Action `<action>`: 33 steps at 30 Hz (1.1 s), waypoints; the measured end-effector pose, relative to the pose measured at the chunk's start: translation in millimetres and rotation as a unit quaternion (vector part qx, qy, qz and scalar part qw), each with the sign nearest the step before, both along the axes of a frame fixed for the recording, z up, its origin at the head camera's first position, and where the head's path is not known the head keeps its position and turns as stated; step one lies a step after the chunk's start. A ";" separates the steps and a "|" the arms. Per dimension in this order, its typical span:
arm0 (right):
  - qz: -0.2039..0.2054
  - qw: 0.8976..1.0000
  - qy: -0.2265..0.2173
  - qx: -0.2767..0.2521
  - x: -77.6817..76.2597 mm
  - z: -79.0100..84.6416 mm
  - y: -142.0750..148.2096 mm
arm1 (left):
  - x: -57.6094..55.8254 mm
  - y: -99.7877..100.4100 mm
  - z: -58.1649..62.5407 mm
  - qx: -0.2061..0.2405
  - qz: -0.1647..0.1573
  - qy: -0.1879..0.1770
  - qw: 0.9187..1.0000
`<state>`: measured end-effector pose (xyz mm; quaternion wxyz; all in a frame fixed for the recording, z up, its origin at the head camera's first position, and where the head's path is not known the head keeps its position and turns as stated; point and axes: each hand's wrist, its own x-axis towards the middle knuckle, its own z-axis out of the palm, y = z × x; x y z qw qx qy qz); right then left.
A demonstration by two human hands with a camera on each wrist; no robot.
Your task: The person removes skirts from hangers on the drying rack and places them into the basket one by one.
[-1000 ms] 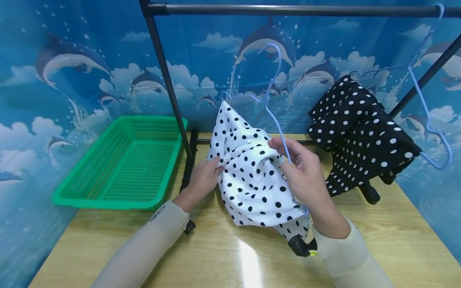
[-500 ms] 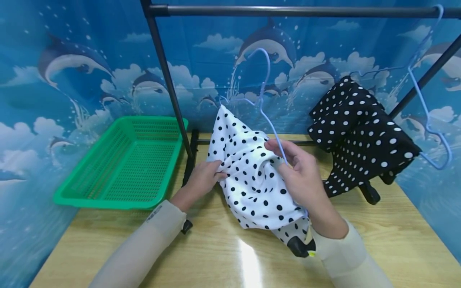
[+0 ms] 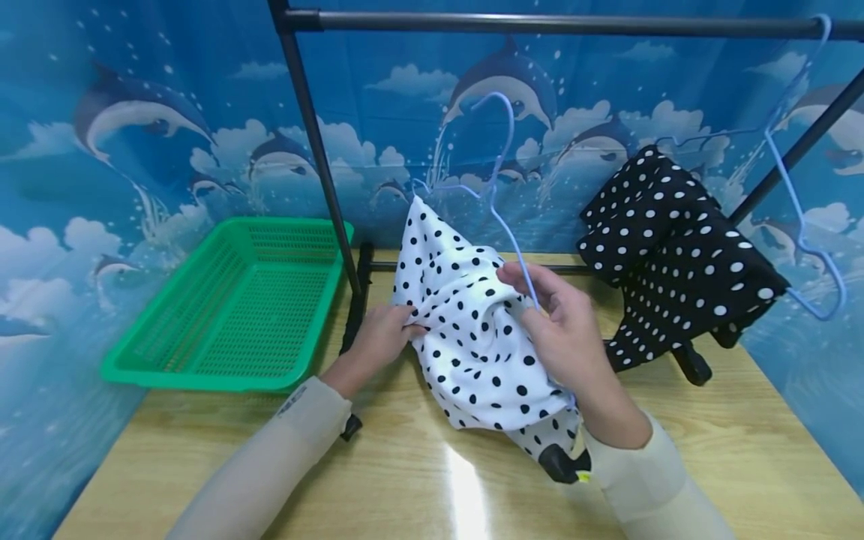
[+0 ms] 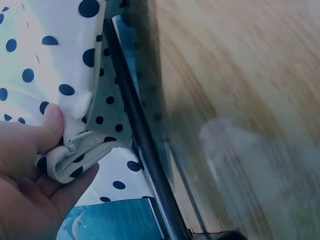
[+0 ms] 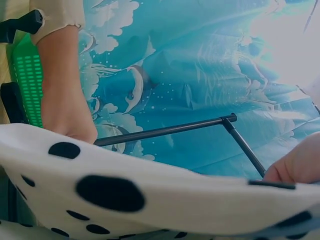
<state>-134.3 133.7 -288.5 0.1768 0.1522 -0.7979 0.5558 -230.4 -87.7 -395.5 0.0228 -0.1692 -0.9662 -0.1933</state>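
A white cloth with black polka dots (image 3: 466, 337) hangs in folds on a pale blue hanger (image 3: 510, 127) in the head view. The hanger's hook points up, apart from the rail. My left hand (image 3: 378, 341) pinches the cloth's left edge; in the left wrist view the thumb and fingers hold a rolled fold of the fabric (image 4: 80, 162). At the other side, my right hand (image 3: 570, 322) holds the cloth between thumb and curled fingers, and the hanger's wire runs down through its grasp. Cloth hides the hanger's lower part.
A black rack rail (image 3: 540, 24) crosses overhead. From its right end hangs a second blue hanger (image 3: 796, 195) carrying a black cloth with white dots (image 3: 682, 247). The green basket (image 3: 256, 322) stands left on the wooden table (image 3: 418, 487), before a dolphin-print backdrop (image 3: 391, 82).
The hanger and white cloth have shifted slightly left and down over the last second, with the hook tilting a little. Both hands keep hold of the cloth.
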 end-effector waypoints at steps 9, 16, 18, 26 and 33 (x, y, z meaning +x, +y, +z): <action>-0.014 1.000 0.008 0.008 -0.1 0.5 4.7 | 2.1 0.2 1.6 0.009 0.016 0.009 1.000; -0.008 1.000 0.007 -0.004 -0.2 -1.1 9.1 | 2.6 1.0 1.5 -0.003 0.007 0.003 1.000; -0.010 1.000 0.004 -0.018 -0.8 -2.4 10.9 | 2.5 1.1 1.7 0.003 0.008 0.003 1.000; -0.016 0.998 -0.007 -0.058 -2.3 -4.6 13.2 | 0.0 -2.0 3.3 0.010 0.010 -0.001 1.000; -0.036 0.997 -0.018 -0.064 -1.5 -4.8 18.5 | -0.4 -5.5 6.3 0.006 0.011 0.004 1.000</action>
